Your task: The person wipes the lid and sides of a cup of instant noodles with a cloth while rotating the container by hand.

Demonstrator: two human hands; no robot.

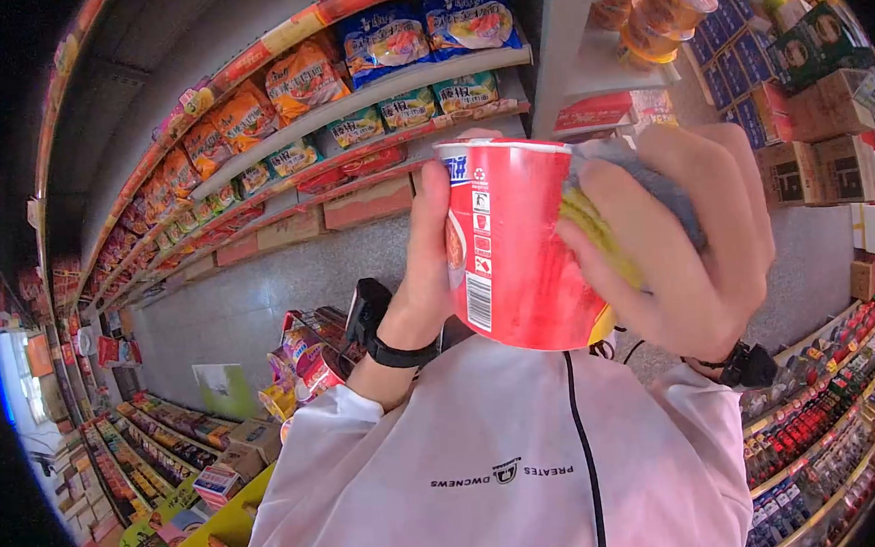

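A red instant noodle cup (521,248) with a white rim and a barcode is held up in front of my chest, roughly upright. My left hand (425,264) is closed around its left side, the thumb along the wall and the other fingers mostly hidden behind it. On the cup's right side, my right hand (706,247) grips a grey and yellow cloth (642,181) that lies against the wall near the rim. The right hand is slightly blurred. Part of the cloth is covered by my fingers.
Ahead, a shelf (426,77) carries several bags of instant noodles (383,41). Stacked cartons (817,170) stand at the right, above racks of bottles (818,431). Packaged snacks (313,366) sit beside my left arm.
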